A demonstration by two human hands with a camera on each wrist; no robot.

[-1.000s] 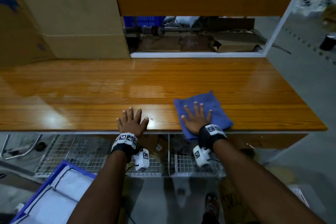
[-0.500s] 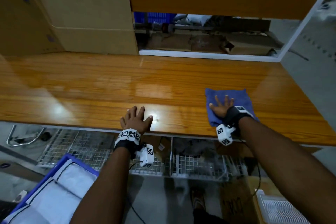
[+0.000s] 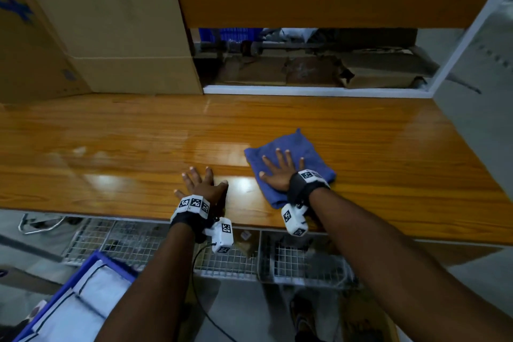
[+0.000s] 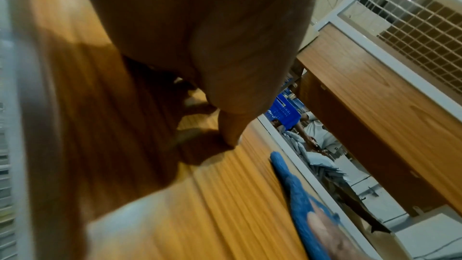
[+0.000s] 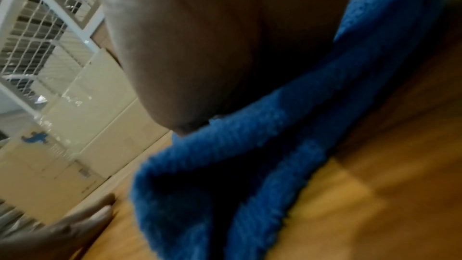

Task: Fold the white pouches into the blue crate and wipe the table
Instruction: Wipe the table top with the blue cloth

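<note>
The right hand lies flat on a blue cloth, fingers straight and spread, palm pressing the cloth onto the table. The left hand rests flat on the bare wood just to the left of the cloth, fingers straight and a little apart, thumb out toward the cloth; it holds nothing. Both hands sit close to the near edge of the table, side by side and not touching.

The cloth is a fuzzy, deep blue towel, folded to a rough square with one corner pointing away from the person and a near corner reaching almost to the table edge. From the right wrist view its pile looks thick and its edge is bunched into soft folds under the palm. The table is glossy orange-brown wood with light glare near the hands.

Down at the lower left, on the floor beside the person, stands the blue crate. White pouches with thin dark edging lie flat inside it, stacked.

Wire baskets hang under the table. Cardboard boxes stand at the back left, and a white-framed shelf at the back.
</note>
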